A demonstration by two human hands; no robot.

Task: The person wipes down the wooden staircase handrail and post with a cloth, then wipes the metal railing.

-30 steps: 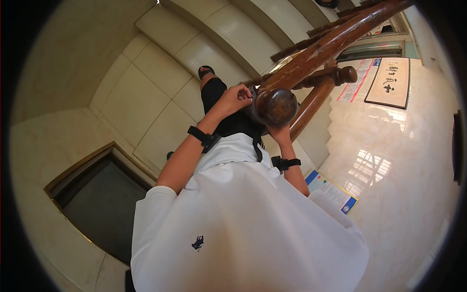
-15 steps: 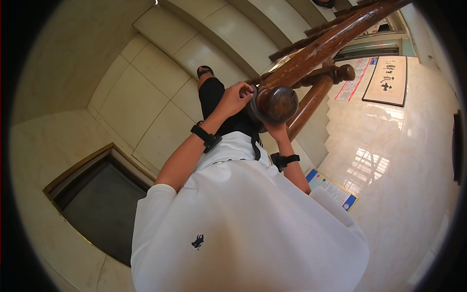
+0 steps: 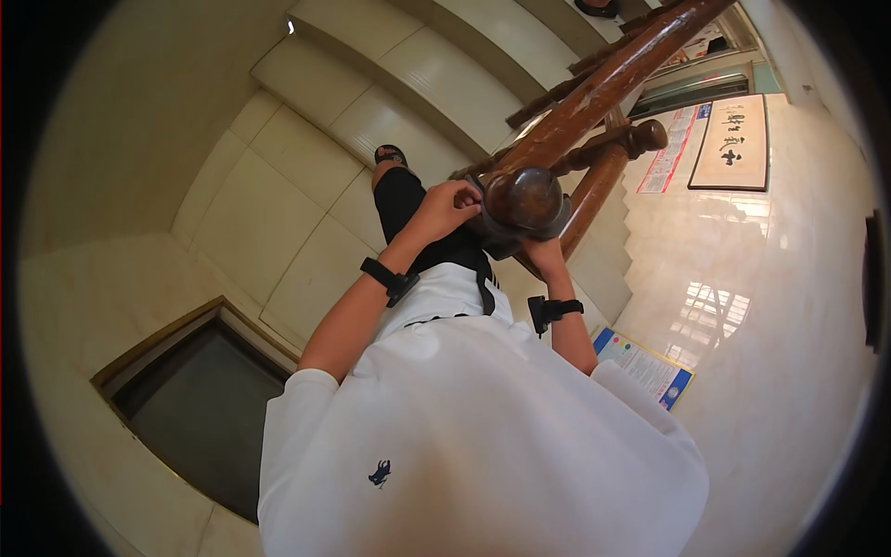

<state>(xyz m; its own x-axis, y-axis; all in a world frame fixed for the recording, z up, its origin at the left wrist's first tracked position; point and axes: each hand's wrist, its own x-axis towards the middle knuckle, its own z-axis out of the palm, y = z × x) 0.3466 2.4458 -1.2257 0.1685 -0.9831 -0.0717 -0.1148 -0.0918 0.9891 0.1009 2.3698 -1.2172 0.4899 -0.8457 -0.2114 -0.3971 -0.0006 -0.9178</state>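
A dark cloth [image 3: 502,243] is wrapped partly round the wooden newel post just below its round knob [image 3: 523,199]. On the left side of the post, my left hand [image 3: 449,208] has its fingers curled together at the cloth's edge. My right hand [image 3: 542,252] is low on the right side, against the cloth, with its fingers hidden beneath the cloth and the knob. A brown wooden handrail [image 3: 603,88] slopes up from the post to the upper right.
Tiled stairs [image 3: 445,70] rise beyond the post. A second rail [image 3: 594,200] stands to the right. A framed calligraphy sheet [image 3: 731,144] and a poster [image 3: 643,365] are on the right wall. A dark framed panel [image 3: 200,408] is at lower left. Someone's foot [image 3: 597,7] shows at the top.
The view has shifted slightly. The dark cloth now shows along the lower and right side of the knob, and my right hand sits a little further right and lower.
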